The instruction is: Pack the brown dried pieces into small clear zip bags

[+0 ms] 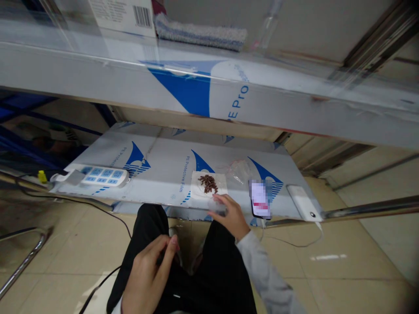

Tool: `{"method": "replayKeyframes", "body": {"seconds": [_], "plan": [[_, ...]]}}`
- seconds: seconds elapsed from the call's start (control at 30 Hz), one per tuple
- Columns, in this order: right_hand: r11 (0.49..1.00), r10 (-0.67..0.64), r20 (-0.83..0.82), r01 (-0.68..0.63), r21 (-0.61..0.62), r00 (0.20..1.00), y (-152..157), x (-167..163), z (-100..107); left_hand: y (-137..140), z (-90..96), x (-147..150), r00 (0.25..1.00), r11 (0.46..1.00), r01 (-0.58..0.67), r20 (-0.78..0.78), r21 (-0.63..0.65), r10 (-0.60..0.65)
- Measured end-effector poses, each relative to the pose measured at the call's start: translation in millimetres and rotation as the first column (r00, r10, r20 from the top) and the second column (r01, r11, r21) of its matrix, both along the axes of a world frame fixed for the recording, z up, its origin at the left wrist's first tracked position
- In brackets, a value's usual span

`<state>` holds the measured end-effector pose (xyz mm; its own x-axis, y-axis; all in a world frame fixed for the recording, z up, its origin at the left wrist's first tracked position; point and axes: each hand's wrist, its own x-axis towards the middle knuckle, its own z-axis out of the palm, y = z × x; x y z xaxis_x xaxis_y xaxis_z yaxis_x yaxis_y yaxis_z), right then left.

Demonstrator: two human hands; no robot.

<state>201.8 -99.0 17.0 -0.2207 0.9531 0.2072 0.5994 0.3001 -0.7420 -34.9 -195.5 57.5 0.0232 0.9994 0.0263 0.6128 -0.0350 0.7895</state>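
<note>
Pile of small brown oblong pieces [208,183], easily scattered
On square white paper [221,179] near the silvery film-covered tabletop's [160,183] front edge; the half-curled right hand [234,219], seemingly holding a clear object [220,209], could brush it; the left hand [145,268] is pinched, any contents hidden

Floor [330,279]: glossy beige tiles, bright light glint [327,257] at right
Upper shelf [288,91]: spans left to right, pale, with blue-printed protective film
Lower shelf [166,157]: pale, same film
Left side: blue frame [13,141] far, curved metal tube [24,264] near
Right side: pale panel [386,187], metal rail [369,207]
</note>
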Motion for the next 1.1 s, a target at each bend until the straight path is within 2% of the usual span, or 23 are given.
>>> {"method": "replayKeyframes", "body": {"seconds": [0.07,0.13,0.2,0.37,0.57,0.7,0.8,0.9,1.0,1.1], "plan": [[0.999,0.033,0.259,-0.032,-0.008,0.965,34.6,8.9,-3.5,-6.2,-9.2,-7.1,1.000,1.000,0.015,0.001,0.005,-0.015],[0.997,0.072,0.515,-0.059,-0.040,0.854,65.7,12.6,-3.6,-14.6,-20.4,-15.0,1.000,1.000,0.010,-0.020,0.019,-0.010],[0.995,0.102,0.662,-0.071,-0.074,0.743,91.7,11.1,-2.2,-24.4,-34.6,-24.7,0.998,0.999,-0.009,-0.063,0.045,0.012],[0.980,0.198,0.801,-0.143,-0.141,0.564,133.0,-7.0,-3.5,-51.3,-85.9,-56.6,0.978,0.992,0.022,-0.207,0.126,0.004],[0.950,0.281,0.885,-0.236,-0.203,0.372,147.7,-32.0,-6.4,-78.6,-155.3,-79.9,0.929,0.985,-0.016,-0.361,0.173,0.078],[0.930,0.311,0.911,-0.286,-0.232,0.271,149.0,-41.9,-1.8,-83.7,-176.7,-82.8,0.906,0.965,-0.012,-0.407,0.261,0.121],[0.924,0.306,0.924,-0.305,-0.229,0.232,148.1,-46.0,1.2,-81.9,-179.2,-84.3,0.895,0.957,0.027,-0.432,0.290,0.106],[0.924,0.290,0.930,-0.321,-0.209,0.227,143.7,-48.6,1.6,-79.8,-177.9,-85.0,0.888,0.960,0.025,-0.447,0.279,0.107],[0.919,0.292,0.920,-0.344,-0.194,0.260,139.1,-49.7,1.0,-78.3,-175.6,-84.1,0.893,0.959,0.032,-0.439,0.280,0.098],[0.924,0.292,0.896,-0.340,-0.174,0.334,139.4,-46.9,3.8,-77.2,-174.6,-83.5,0.898,0.960,0.019,-0.427,0.280,0.107]]}}
